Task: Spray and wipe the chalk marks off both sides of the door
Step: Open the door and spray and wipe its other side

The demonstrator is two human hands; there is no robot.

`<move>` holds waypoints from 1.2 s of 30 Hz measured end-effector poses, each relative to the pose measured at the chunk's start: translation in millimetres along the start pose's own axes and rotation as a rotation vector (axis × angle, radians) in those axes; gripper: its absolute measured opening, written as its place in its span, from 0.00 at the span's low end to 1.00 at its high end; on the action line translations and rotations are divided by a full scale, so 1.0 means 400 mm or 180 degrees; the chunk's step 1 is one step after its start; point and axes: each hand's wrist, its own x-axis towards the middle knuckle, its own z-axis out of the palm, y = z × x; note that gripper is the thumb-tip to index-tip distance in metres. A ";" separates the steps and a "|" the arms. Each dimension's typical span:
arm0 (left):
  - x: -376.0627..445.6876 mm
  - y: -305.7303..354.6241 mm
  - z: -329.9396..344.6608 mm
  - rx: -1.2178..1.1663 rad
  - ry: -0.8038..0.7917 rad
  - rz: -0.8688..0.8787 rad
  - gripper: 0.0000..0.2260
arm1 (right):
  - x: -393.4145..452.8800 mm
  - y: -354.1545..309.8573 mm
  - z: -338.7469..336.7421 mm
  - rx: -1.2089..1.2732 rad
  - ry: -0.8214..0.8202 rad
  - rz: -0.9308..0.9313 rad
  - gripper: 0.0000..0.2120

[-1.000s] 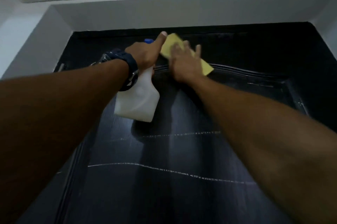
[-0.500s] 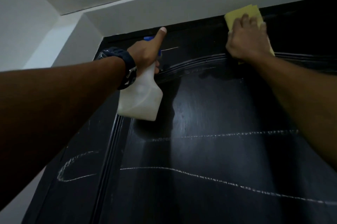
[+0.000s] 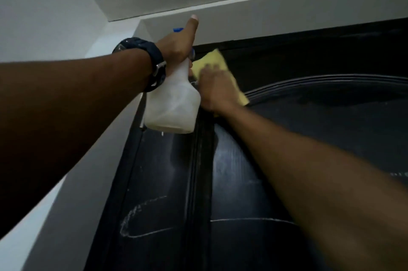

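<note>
The left hand (image 3: 176, 46), with a dark wristwatch (image 3: 152, 65) on its wrist, grips the neck of a white spray bottle (image 3: 172, 105) held up near the door's top left corner; the thumb sticks straight up, and the other fingers curl round the neck, though the view hides how they sit on the blue trigger head (image 3: 177, 30). Just to its right, the right hand (image 3: 217, 89) presses a yellow cloth (image 3: 217, 61) flat against the black door (image 3: 309, 138), its fingers lying on the cloth and too blurred to tell whether they are spread.

The step in hand looks like wiping the top band of this side, with the bottle idle. Lower down, chalk marks (image 3: 141, 217) are untouched: a looped line on the left stile and a long stroke (image 3: 254, 220) running across the panel, with a faint trace at the right edge. The next move probably calls for bringing the cloth down to those lines, perhaps after a fresh spray over them; the far side of the door is not yet reached, as far as can be judged.

The door is dark, glossy, with a raised curved moulding (image 3: 320, 82) and a vertical ridge; damp streaks show on the panel. Pale grey walls (image 3: 44, 16) and a lintel (image 3: 287, 16) frame it in dim light.
</note>
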 end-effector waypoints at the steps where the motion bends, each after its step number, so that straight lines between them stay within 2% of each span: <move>1: 0.008 -0.009 -0.029 0.0002 -0.0008 -0.0046 0.36 | 0.003 -0.067 0.022 0.0074 -0.0152 -0.0153 0.29; 3: 0.014 -0.032 -0.083 -0.0036 -0.0123 -0.0189 0.37 | 0.005 -0.133 0.040 0.0170 -0.0464 -0.0300 0.33; 5: 0.018 -0.056 -0.119 -0.0071 -0.0249 -0.0220 0.41 | 0.015 -0.117 0.038 0.0028 -0.0504 -0.0209 0.32; 7: 0.014 -0.073 -0.133 -0.0115 -0.0294 -0.0137 0.41 | 0.054 -0.065 0.027 -0.0041 -0.0459 0.0191 0.29; 9: 0.001 -0.085 -0.133 -0.0134 -0.0368 -0.0027 0.36 | 0.099 -0.022 0.014 -0.0021 -0.0448 0.0689 0.30; 11: -0.007 -0.098 -0.132 -0.0117 -0.0466 0.0139 0.33 | 0.117 -0.035 0.015 -0.0049 -0.0373 0.0902 0.32; 13: -0.018 -0.111 -0.141 -0.0098 -0.0513 0.0123 0.34 | 0.082 -0.097 0.044 0.0024 -0.0255 0.0743 0.30; 15: -0.019 -0.126 -0.156 0.0023 -0.0547 0.0024 0.35 | -0.009 -0.184 0.082 0.0060 -0.0234 0.0212 0.29; 17: -0.025 -0.135 -0.166 0.0048 -0.0558 -0.0053 0.35 | -0.114 -0.248 0.104 0.0093 -0.0459 -0.0216 0.33; 19: -0.030 -0.140 -0.173 0.0016 -0.0571 -0.0135 0.34 | -0.140 -0.259 0.102 0.0014 -0.0636 -0.0267 0.35; 22: -0.030 -0.146 -0.185 0.0015 -0.0470 0.0006 0.33 | 0.009 -0.212 0.081 -0.0123 -0.0524 -0.0024 0.33; 25: -0.035 -0.167 -0.188 0.0075 -0.0369 0.0186 0.30 | 0.208 -0.167 0.066 0.0083 -0.0684 0.0358 0.32; 28: -0.043 -0.181 -0.192 0.0250 -0.0403 0.0267 0.32 | 0.280 -0.167 0.092 0.0122 -0.0612 0.0441 0.35; 31: -0.032 -0.189 -0.201 0.0273 -0.0383 0.0190 0.33 | 0.185 -0.232 0.102 0.0314 -0.0514 0.0423 0.33; 34: -0.017 -0.208 -0.204 0.0281 -0.0372 0.0040 0.36 | -0.060 -0.329 0.107 0.0325 -0.0451 0.0214 0.33; 36: -0.016 -0.215 -0.200 0.0166 -0.0415 -0.0023 0.37 | -0.211 -0.367 0.089 0.0491 -0.0631 -0.0061 0.36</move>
